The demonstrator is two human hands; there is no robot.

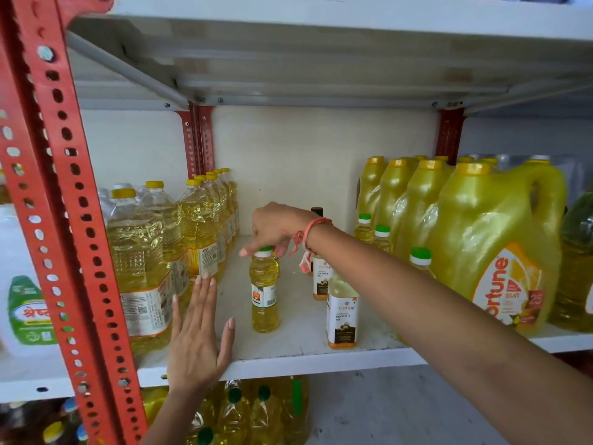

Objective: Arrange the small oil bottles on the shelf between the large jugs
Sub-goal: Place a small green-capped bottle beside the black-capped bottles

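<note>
A small yellow oil bottle (264, 293) with a green and white cap stands on the white shelf (288, 361), in the gap between the jugs. My right hand (276, 228) grips its cap from above. My left hand (199, 335) is flat and open at the shelf's front edge, beside the clear jugs (144, 252) on the left. Two white-labelled coconut oil bottles (341, 313) stand to the right of the small bottle, partly hidden by my right forearm. More small green-capped bottles (382, 236) stand against the yellow jugs (494, 252).
A red perforated upright (64, 220) stands at the left front. The shelf above (321, 43) hangs low over the bottles. Bottles with green caps fill the shelf below (250, 412). A green pouch (29, 309) sits at far left.
</note>
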